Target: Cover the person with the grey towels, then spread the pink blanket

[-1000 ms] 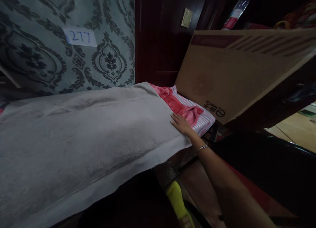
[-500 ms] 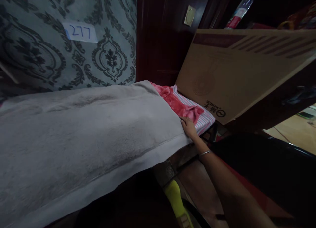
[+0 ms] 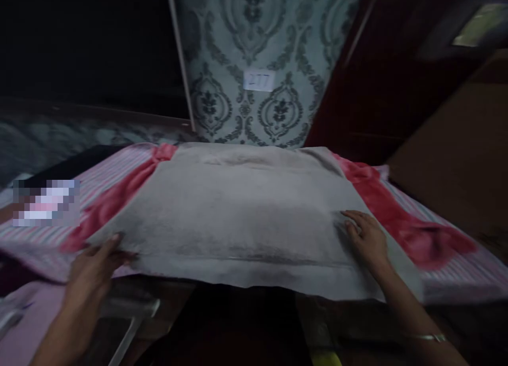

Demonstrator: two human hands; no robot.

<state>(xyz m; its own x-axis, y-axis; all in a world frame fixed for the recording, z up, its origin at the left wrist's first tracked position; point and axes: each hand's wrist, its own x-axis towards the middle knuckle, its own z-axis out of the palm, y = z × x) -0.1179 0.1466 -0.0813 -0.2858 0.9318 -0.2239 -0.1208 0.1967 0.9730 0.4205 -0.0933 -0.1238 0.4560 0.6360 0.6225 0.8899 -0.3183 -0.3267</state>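
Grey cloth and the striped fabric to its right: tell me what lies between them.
In the head view, red plush fabric lies between the grey cloth and much of the striped fabric on the right.

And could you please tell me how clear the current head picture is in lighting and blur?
Head view: dim overall, the black panel showing little detail; digits on the paper sign smeared; the left hand and right hand soft-edged; the pale plate at upper right blurred and stretched; blocky pixels hide a patch at left.
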